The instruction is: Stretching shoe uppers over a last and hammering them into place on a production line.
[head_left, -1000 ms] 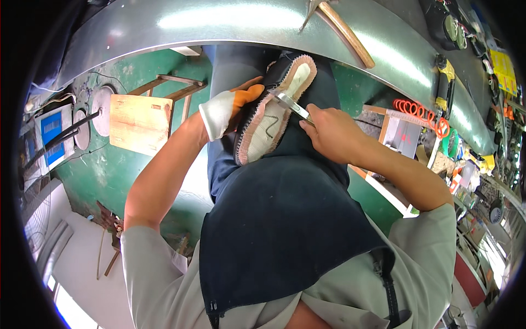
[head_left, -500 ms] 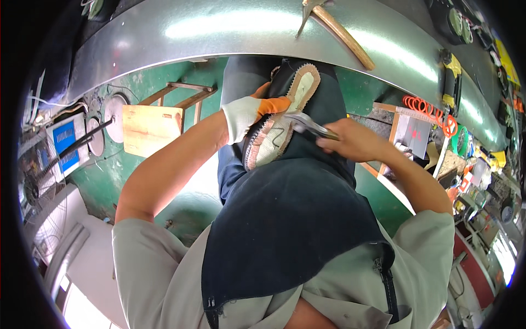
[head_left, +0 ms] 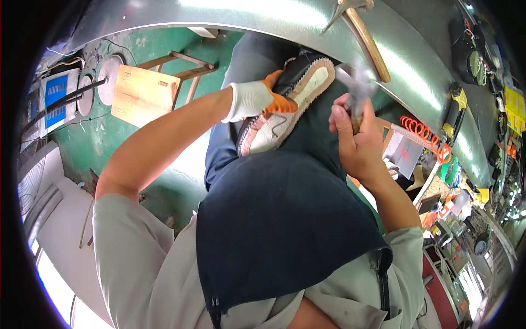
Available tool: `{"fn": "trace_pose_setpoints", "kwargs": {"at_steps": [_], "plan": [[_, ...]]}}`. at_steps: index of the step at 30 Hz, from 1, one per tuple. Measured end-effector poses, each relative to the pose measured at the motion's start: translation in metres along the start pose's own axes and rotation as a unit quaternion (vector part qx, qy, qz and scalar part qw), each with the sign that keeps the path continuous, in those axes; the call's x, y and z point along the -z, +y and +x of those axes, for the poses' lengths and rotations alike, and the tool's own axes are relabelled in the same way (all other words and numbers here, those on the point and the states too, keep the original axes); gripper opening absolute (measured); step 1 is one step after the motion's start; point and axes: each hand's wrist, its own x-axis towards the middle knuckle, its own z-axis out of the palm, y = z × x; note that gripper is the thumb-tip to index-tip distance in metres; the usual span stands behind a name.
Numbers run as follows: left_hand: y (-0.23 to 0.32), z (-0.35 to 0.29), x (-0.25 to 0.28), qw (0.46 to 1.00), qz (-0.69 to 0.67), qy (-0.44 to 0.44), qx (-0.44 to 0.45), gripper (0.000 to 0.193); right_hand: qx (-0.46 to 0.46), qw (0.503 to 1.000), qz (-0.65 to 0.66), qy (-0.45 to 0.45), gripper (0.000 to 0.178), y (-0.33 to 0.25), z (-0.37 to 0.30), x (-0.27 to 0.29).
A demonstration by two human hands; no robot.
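Observation:
A shoe (head_left: 312, 82) lies sole-up across my lap. Its black upper is folded in over a pale insole with a toothed, light-brown edge, and a curved dark line marks the wider part. My left hand (head_left: 263, 101), in a white and orange glove, is wrapped around the shoe's middle and steadies it. Bare and closed, my right hand (head_left: 359, 137) grips a hammer (head_left: 357, 90) by its short handle, raised to the right of the shoe and apart from it. The hammer's metal head is smeared by motion.
A metal-topped bench (head_left: 263, 16) curves across the front, bearing another hammer (head_left: 368, 46) with a wooden handle. To the left stands a wooden stool (head_left: 143, 94). At the right are a coiled orange hose (head_left: 419, 130), a yellow-black tool (head_left: 456, 104) and a cluttered shelf.
My right hand has lifted the hammer from the shoe's middle, up and to the right. The left hand keeps its hold on the shoe. My view has shifted and turned slightly.

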Motion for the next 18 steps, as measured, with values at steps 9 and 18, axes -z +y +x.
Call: {"fn": "trace_pose_setpoints", "kwargs": {"at_steps": [9,18], "plan": [[-0.070,-0.001,-0.002,0.879,-0.413,-0.138,-0.193,0.072,-0.067,0.977,-0.051,-0.194,0.026,0.006,0.006,0.016],[-0.094,-0.006,-0.015,0.918,-0.286,-0.018,-0.274,0.055,-0.114,0.924,0.046,-0.362,0.027,0.009,0.021,0.012]]}}
